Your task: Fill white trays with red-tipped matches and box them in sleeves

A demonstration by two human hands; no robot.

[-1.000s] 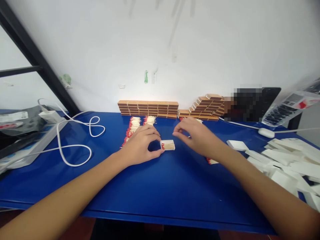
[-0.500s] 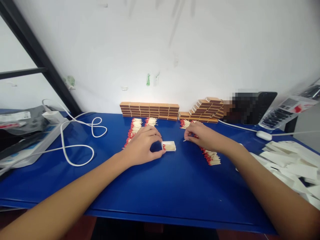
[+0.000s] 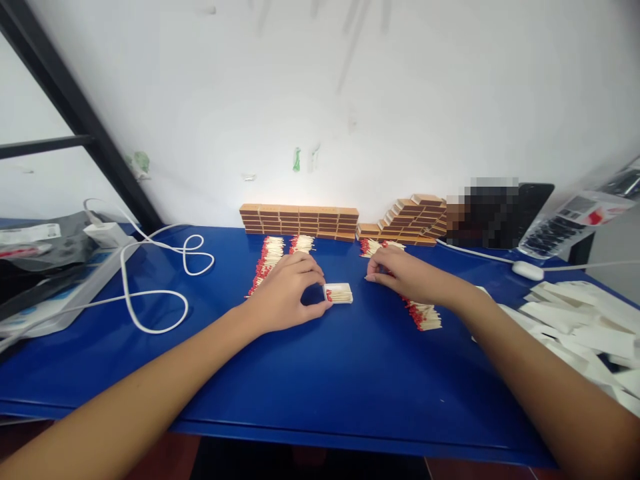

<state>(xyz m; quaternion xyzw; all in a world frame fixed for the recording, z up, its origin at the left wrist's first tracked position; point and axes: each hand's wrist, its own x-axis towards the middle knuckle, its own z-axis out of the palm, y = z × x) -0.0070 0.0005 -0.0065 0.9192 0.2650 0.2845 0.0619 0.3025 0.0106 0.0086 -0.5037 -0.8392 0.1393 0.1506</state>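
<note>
Right hand (image 3: 397, 275) now sits farther to the right of the small white tray (image 3: 345, 287) than one second earlier, when its fingertips were close to the tray's right end; left hand (image 3: 287, 290) is essentially unchanged. Tray lies on the blue table (image 3: 320, 387) between the two hands, open side up, partly filled with matches (image 3: 342, 295), red heads toward the left. Left thumb and forefinger are apart in a C, thumb tip touching the tray's near left corner, forefinger by the far left corner; cannot tell whether they grip it. Right thumb and forefinger tips are close together; whether a match is between them is too small to tell. Right hand partly covers a row of loose matches (image 3: 424, 317), seen both beyond and below it. Two further match groups, a longer row (image 3: 271, 250) and a shorter bunch (image 3: 303, 244), lie beyond the left hand. Against the wall: a level matchbox stack (image 3: 299, 221) and a stepped stack (image 3: 407, 219). White card pieces (image 3: 590, 327) lie heaped near the right forearm.
</note>
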